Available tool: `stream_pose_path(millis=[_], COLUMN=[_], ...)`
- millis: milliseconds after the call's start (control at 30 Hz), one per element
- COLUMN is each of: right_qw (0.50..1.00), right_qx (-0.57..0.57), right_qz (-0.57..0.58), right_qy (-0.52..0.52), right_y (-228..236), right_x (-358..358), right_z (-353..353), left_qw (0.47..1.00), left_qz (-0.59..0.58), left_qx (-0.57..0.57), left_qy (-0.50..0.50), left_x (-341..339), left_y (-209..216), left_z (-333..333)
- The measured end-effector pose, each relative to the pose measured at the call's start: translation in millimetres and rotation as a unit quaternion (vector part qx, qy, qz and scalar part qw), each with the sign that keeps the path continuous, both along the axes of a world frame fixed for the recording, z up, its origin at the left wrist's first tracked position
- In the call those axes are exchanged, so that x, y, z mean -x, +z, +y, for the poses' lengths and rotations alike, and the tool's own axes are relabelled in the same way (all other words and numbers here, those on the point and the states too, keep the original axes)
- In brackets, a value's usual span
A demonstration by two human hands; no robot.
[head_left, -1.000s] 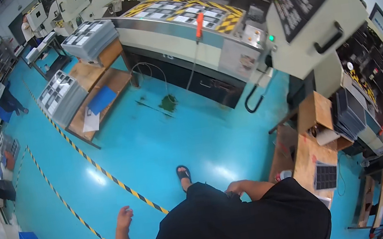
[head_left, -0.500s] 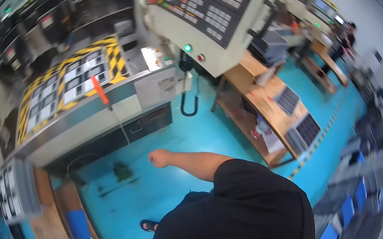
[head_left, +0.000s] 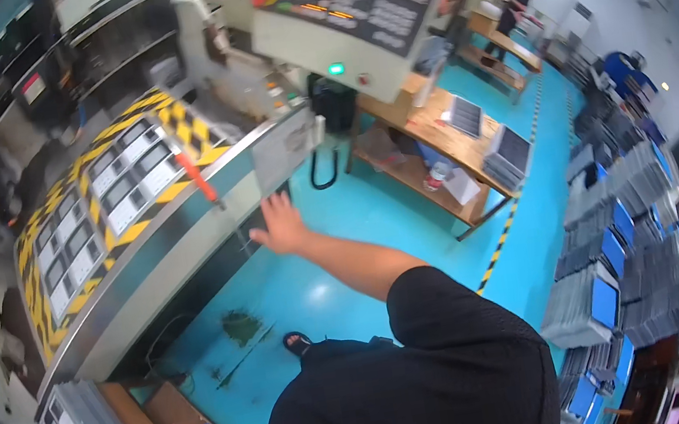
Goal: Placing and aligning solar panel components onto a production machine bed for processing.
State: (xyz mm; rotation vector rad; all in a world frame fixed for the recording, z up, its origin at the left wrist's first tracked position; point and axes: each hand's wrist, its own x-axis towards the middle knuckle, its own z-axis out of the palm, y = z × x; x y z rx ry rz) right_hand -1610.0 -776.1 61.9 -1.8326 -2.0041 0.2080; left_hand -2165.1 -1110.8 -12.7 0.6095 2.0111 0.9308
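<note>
Red-handled lever (head_left: 195, 170) slants up-left from the machine edge; right hand (head_left: 280, 226) open, empty.

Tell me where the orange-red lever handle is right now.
In the head view, the orange-red lever handle stands left of centre at the machine bed's front edge, beside the yellow-and-black striped table, just left of the outstretched right hand.

a: what stood beyond the big machine?
b: a wooden workbench (head_left: 443, 139) carried grey trays and a small white box (head_left: 460, 186). a black-and-yellow floor stripe (head_left: 507, 226) ran beside it on the teal floor (head_left: 335, 239).
a: and at the right?
b: stacks of grey trays (head_left: 619, 258), some with blue sheets. another person (head_left: 515, 0) stood far back.
</note>
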Motion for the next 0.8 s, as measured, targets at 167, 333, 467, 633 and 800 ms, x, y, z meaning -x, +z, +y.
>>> stream_pose_path(millis=[167,333,467,633,800], right_qw=[0.99,0.935,0.897,0.756,0.759], right_qx=[-0.116,0.091,0.207,0.162,0.352], right_qz=[-0.037,0.311,0.211,-0.071,-0.209], right_qy=[0.073,0.142,0.329,0.631,0.507], right_y=[33,18,188,278,138], right_x=[52,51,250,359,411], right_z=[129,284,190,55,70], left_qw=[0.982,0.984,0.958,0.913,0.936], left_qz=[-0.14,-0.089,-0.121,-0.182,0.007], left_qx=[-0.087,-0.151,-0.214,-0.258,-0.236], left_qy=[-0.095,-0.043,0.149,0.259,0.262], left_x=[-41,5,66,173,288], left_y=[61,115,164,192,190], left_z=[52,92,74,86,84])
